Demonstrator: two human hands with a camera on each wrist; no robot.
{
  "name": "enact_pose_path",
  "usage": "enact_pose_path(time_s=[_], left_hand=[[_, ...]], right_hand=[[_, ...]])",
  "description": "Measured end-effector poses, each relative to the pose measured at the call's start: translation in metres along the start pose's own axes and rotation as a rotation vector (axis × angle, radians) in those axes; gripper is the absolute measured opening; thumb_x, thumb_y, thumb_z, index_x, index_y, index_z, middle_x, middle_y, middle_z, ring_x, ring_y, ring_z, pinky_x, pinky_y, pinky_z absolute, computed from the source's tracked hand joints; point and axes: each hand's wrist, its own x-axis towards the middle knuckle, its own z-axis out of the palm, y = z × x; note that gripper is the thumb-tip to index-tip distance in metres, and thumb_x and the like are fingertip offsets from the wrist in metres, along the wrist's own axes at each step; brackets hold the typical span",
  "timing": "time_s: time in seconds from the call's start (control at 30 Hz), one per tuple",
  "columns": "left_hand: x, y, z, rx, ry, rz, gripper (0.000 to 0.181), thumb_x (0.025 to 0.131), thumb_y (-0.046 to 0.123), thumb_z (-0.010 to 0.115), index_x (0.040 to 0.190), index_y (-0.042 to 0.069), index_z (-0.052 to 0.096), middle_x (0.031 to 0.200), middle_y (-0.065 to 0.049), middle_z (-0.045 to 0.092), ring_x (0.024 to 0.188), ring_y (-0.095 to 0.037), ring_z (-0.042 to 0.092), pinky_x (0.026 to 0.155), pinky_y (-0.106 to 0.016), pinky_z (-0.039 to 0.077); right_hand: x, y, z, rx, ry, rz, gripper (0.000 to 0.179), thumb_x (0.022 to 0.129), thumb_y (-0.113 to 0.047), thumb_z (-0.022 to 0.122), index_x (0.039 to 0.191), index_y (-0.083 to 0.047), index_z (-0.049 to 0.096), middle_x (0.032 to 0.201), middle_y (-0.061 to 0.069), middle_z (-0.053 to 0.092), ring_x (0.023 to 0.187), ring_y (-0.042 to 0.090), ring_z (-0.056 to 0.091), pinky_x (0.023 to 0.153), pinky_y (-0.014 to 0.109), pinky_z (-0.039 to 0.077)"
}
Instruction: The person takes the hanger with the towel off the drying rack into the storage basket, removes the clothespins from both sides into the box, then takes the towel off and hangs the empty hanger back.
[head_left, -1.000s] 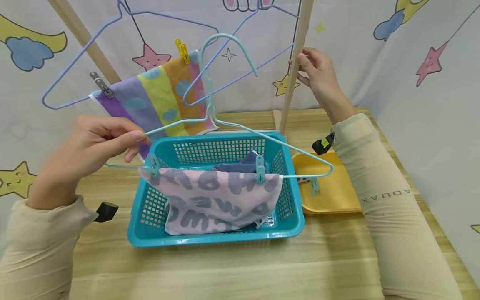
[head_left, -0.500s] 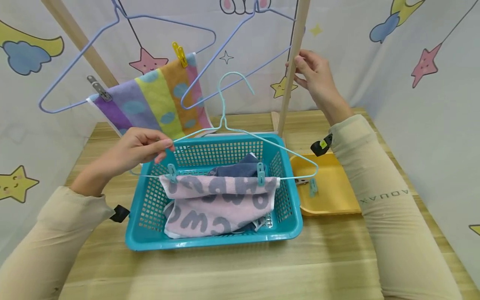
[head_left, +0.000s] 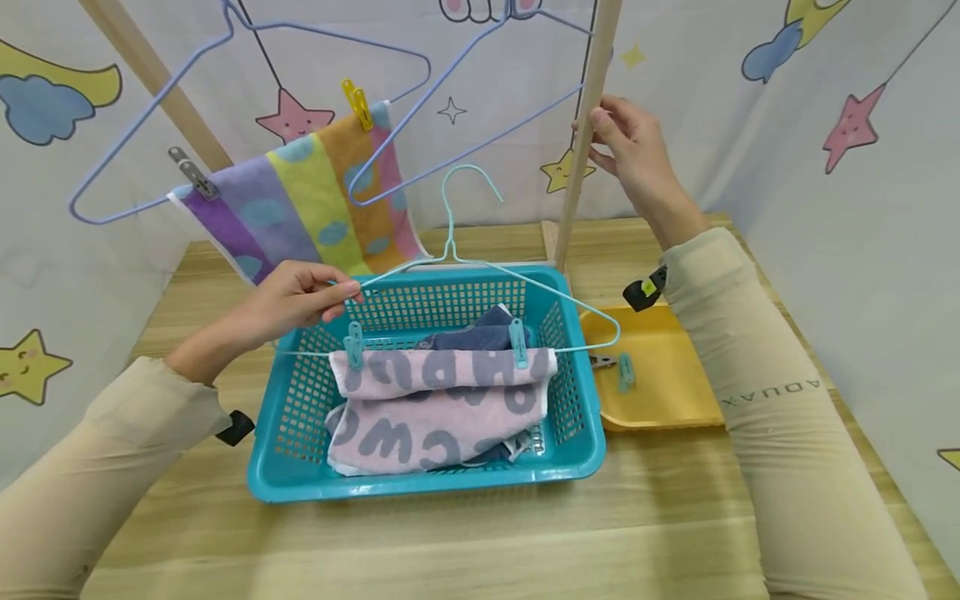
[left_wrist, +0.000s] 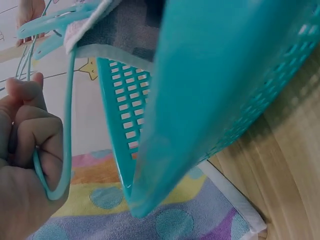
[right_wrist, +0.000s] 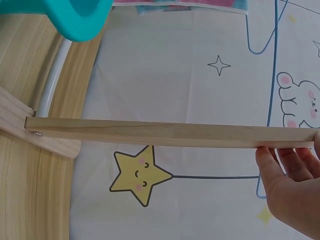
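Observation:
My left hand (head_left: 296,296) pinches the left shoulder of a mint-green clothes hanger (head_left: 450,248), held over the teal basket (head_left: 300,490). A pink towel (head_left: 438,433) with grey letters hangs over its lower bar. Two teal clothes pegs, a left peg (head_left: 354,346) and a right peg (head_left: 518,343), clip the towel there. The towel's lower part lies in the basket, above a dark blue-grey cloth (head_left: 476,336). At the right, my right hand (head_left: 633,150) holds a wooden post (head_left: 576,179) between thumb and fingers; the right wrist view shows its fingertips on the post (right_wrist: 175,134).
Behind the basket, a striped towel (head_left: 300,200) hangs from a blue hanger (head_left: 135,133) by a grey peg (head_left: 193,173) and a yellow peg (head_left: 358,105). A second blue hanger (head_left: 465,156) hangs nearer the post. Right of the basket, a yellow tray (head_left: 675,383) holds pegs.
My left hand has moved right and down with the mint hanger, lowering its hook and shifting the clipped towel edge. My right hand has stayed at the post.

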Motion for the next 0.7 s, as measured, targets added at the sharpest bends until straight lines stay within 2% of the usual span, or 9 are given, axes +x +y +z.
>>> enact_pose_path(time_s=[0.17,0.37,0.43,0.53,0.6,0.7], left_hand=[[0.003,-0.003,0.002,0.063,-0.004,-0.027,0.028,0.106,0.024,0.052,0.105,0.001,0.068,0.066,-0.009,0.057,0.045,-0.015,0.030,0.042,-0.030,0.029],[0.003,-0.008,0.004,0.159,-0.073,0.018,0.023,0.107,0.015,0.049,0.110,0.000,0.066,0.075,-0.005,0.063,0.048,-0.011,0.026,0.048,-0.030,0.030],[0.002,-0.009,0.004,0.188,-0.083,0.027,0.023,0.106,0.011,0.049,0.113,-0.003,0.066,0.079,-0.003,0.065,0.053,-0.008,0.038,0.054,-0.027,0.038],[0.000,-0.011,0.005,0.224,-0.093,0.018,0.024,0.106,0.008,0.050,0.118,-0.005,0.066,0.087,-0.001,0.068,0.069,-0.008,0.054,0.067,-0.026,0.047],[-0.001,-0.012,0.005,0.244,-0.099,0.009,0.026,0.105,0.007,0.050,0.122,-0.006,0.065,0.093,-0.001,0.070,0.082,-0.012,0.061,0.075,-0.028,0.049],[-0.002,-0.013,0.006,0.262,-0.109,0.012,0.028,0.105,0.007,0.050,0.125,-0.006,0.064,0.099,-0.002,0.071,0.089,-0.012,0.064,0.078,-0.025,0.050]], right_hand=[[0.000,-0.001,0.000,0.010,0.002,0.001,0.043,0.103,-0.020,0.052,0.143,-0.004,0.051,0.121,0.010,0.060,0.124,0.028,0.050,0.106,0.036,0.039],[0.000,-0.001,-0.001,0.008,0.002,-0.009,0.042,0.103,-0.019,0.052,0.142,-0.003,0.051,0.123,0.014,0.059,0.120,0.027,0.052,0.106,0.037,0.039],[0.000,-0.001,-0.001,0.008,0.002,-0.006,0.042,0.103,-0.019,0.052,0.143,-0.004,0.051,0.124,0.014,0.059,0.120,0.027,0.052,0.106,0.037,0.039],[0.000,-0.001,-0.001,0.013,0.003,-0.003,0.042,0.103,-0.019,0.052,0.142,-0.004,0.051,0.123,0.013,0.059,0.120,0.027,0.052,0.106,0.037,0.039],[0.000,0.000,-0.001,0.017,0.003,-0.002,0.041,0.103,-0.019,0.052,0.141,-0.005,0.052,0.121,0.012,0.059,0.120,0.027,0.052,0.106,0.037,0.039],[0.000,0.000,-0.001,0.021,-0.001,-0.003,0.040,0.103,-0.019,0.052,0.141,-0.006,0.053,0.121,0.012,0.060,0.121,0.027,0.052,0.106,0.037,0.039]])
